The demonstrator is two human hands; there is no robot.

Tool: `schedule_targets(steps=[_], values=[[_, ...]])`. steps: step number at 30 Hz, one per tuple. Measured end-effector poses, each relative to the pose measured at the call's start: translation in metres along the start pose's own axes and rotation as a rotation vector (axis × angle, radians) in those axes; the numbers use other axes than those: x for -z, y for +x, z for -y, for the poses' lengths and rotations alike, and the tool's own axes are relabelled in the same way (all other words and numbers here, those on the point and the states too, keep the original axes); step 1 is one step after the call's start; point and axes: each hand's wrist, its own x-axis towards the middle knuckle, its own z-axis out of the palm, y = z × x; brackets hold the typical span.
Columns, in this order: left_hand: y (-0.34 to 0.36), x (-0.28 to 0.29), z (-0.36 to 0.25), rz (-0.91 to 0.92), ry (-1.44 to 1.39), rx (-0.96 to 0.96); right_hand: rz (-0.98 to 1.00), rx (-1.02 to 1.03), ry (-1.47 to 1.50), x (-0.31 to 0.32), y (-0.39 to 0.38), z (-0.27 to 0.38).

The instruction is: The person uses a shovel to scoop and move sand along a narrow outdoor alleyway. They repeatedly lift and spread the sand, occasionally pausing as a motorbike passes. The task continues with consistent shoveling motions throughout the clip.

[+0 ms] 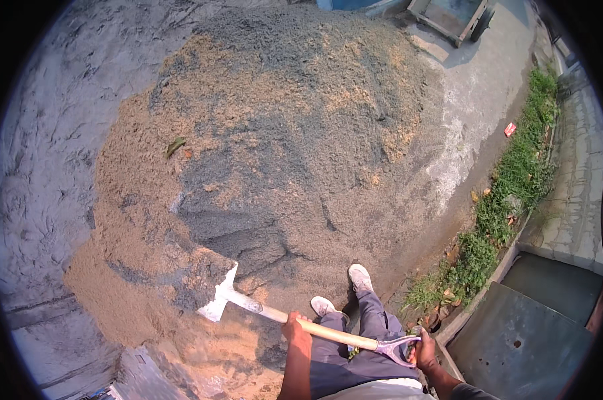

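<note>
Both of my hands hold a shovel (pixel 341 335) slantwise across the front of my legs. My left hand (pixel 296 327) is closed round the pale wooden shaft about midway along. At the other end, my right hand (pixel 422 351) grips the greyish-purple D-shaped handle. The blade points left, and its whitish metal rear edge shows. Dark and tan sand lies at the front of the blade; whether it rests on the blade or is part of the heap I cannot tell. Ahead spreads a broad sand heap (pixel 301 133), mixed grey and tan, with a hollow near the blade.
My feet in light shoes (pixel 360 277) stand at the heap's near edge. A cart (pixel 451 19) with a wheel stands at the far right. Green weeds (pixel 491 230) line the right side, beside a block wall (pixel 571 180) and a metal sheet (pixel 508 340) over a basin. Grey rough ground (pixel 41 180) lies left.
</note>
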Motion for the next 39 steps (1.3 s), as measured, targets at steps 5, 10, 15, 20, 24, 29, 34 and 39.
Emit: schedule_targets(steps=[5,10,15,20,24,29,34,39], values=[[-0.079,-0.154,-0.112,0.349,0.254,-0.475,0.229,-0.207,0.205,-0.090,0.008,0.028],[-0.092,-0.295,-0.206,0.324,0.648,-0.984,0.482,-0.341,0.570,-0.196,0.013,0.084],[-0.044,-0.278,-0.182,0.406,0.457,-0.850,0.372,-0.202,0.371,-0.173,0.023,0.096],[-0.025,-0.176,-0.045,0.366,0.163,-0.314,0.061,-0.066,0.095,-0.050,0.020,0.086],[0.032,-0.054,0.029,0.252,-0.177,0.111,0.069,0.075,-0.159,-0.011,-0.003,0.106],[0.103,0.060,0.099,-0.037,-0.329,0.343,0.191,0.122,-0.446,-0.081,-0.043,0.135],[0.158,0.101,0.161,0.048,-0.530,0.473,0.068,0.128,-0.565,-0.140,-0.064,0.102],[0.161,0.042,0.231,-0.051,-0.640,0.648,-0.141,0.346,-0.726,-0.168,-0.054,0.097]])
